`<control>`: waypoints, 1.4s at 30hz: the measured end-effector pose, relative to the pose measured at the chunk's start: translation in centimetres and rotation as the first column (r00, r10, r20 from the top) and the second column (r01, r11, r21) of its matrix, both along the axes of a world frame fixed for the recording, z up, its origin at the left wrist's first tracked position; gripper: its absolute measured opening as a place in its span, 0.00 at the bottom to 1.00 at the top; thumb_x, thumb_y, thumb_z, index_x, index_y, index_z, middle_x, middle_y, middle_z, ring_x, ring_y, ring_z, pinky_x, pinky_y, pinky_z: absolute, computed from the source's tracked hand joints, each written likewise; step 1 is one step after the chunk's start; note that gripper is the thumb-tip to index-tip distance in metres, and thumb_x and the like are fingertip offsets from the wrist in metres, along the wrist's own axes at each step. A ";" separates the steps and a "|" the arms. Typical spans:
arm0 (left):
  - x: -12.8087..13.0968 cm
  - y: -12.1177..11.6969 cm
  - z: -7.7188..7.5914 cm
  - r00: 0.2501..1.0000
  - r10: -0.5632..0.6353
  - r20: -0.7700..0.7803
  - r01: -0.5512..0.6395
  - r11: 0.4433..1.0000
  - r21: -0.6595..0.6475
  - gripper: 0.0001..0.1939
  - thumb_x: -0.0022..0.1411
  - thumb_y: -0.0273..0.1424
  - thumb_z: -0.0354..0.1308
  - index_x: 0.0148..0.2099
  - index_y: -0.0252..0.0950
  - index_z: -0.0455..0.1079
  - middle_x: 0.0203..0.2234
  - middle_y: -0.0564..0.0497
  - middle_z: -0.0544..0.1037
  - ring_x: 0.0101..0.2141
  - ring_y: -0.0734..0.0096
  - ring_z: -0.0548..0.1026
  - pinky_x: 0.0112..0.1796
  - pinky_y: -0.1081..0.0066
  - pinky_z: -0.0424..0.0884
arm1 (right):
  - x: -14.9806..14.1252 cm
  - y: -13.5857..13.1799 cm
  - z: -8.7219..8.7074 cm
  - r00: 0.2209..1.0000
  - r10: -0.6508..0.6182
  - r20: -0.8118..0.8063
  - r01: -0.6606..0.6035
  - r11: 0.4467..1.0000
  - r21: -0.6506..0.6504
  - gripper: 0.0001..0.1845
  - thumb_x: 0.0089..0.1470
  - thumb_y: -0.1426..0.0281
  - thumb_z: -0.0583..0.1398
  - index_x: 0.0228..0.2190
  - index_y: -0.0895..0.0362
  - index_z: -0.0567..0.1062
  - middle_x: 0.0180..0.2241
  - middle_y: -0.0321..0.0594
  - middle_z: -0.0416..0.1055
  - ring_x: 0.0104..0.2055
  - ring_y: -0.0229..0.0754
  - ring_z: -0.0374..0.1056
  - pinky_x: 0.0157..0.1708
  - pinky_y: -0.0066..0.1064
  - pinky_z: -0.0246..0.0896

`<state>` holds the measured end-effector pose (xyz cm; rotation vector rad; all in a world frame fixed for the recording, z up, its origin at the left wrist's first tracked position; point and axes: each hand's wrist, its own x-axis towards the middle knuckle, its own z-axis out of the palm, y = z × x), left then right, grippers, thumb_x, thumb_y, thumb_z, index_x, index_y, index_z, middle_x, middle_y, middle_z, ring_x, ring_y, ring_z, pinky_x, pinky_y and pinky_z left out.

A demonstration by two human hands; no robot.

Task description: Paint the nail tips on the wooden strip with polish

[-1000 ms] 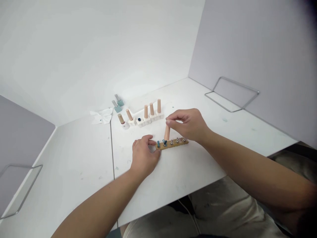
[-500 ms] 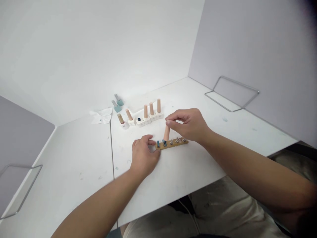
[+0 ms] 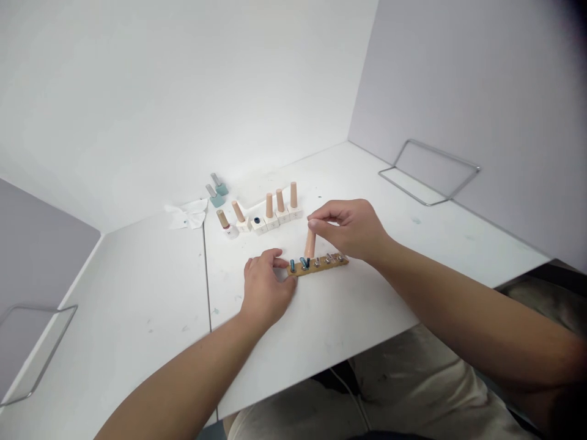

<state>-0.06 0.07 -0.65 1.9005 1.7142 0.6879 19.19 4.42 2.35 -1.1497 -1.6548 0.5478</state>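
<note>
My right hand (image 3: 351, 229) pinches the top of an upright light-wood peg (image 3: 310, 244) between thumb and fingers. The peg's lower end stands just behind a narrow wooden strip (image 3: 328, 264) fitted with a row of bolts. My left hand (image 3: 266, 290) lies on the table with its fingertips against the strip's left end. Blue bolts (image 3: 292, 266) stand at that end, and a tilted blue piece (image 3: 304, 263) sits close to the peg. Silver bolt heads (image 3: 329, 259) fill the strip's right part.
White blocks with wooden pegs (image 3: 275, 215) stand in a row behind the strip. Teal-based metal pieces (image 3: 216, 192) and a crumpled tissue (image 3: 187, 214) lie further left. White panels wall the table's back and sides, with wire stands (image 3: 428, 173) at right.
The peg has shifted slightly in my right hand, and more dark blue now shows beside it on the strip. My left hand and the strip stay nearly still.
</note>
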 end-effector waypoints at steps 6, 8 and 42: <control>0.1 0.0 0.0 1.000 -0.002 0.000 0.002 1.000 0.006 0.23 0.51 0.28 0.60 0.51 0.39 0.64 0.40 0.49 0.78 0.48 0.59 0.71 0.54 0.53 0.60 | 0.9 0.1 0.3 0.994 0.044 -0.098 -0.050 0.997 -0.059 0.05 0.46 0.70 0.63 0.21 0.56 0.75 0.20 0.36 0.72 0.24 0.37 0.65 0.23 0.31 0.61; 0.1 0.0 0.0 1.000 -0.005 0.001 0.005 1.000 0.008 0.23 0.51 0.29 0.60 0.51 0.38 0.64 0.40 0.49 0.78 0.48 0.59 0.71 0.54 0.53 0.60 | 1.3 0.3 0.5 0.992 -0.023 -0.122 0.012 0.996 -0.088 0.06 0.45 0.69 0.64 0.20 0.56 0.75 0.19 0.36 0.70 0.22 0.36 0.63 0.20 0.30 0.59; 0.1 0.0 0.2 1.000 0.012 0.001 -0.012 1.000 -0.015 0.23 0.51 0.29 0.60 0.51 0.38 0.64 0.42 0.49 0.78 0.47 0.60 0.70 0.54 0.54 0.60 | 0.9 0.6 0.3 0.982 -0.172 0.077 0.180 0.978 -0.102 0.07 0.46 0.68 0.61 0.20 0.56 0.75 0.21 0.35 0.72 0.22 0.35 0.63 0.23 0.30 0.58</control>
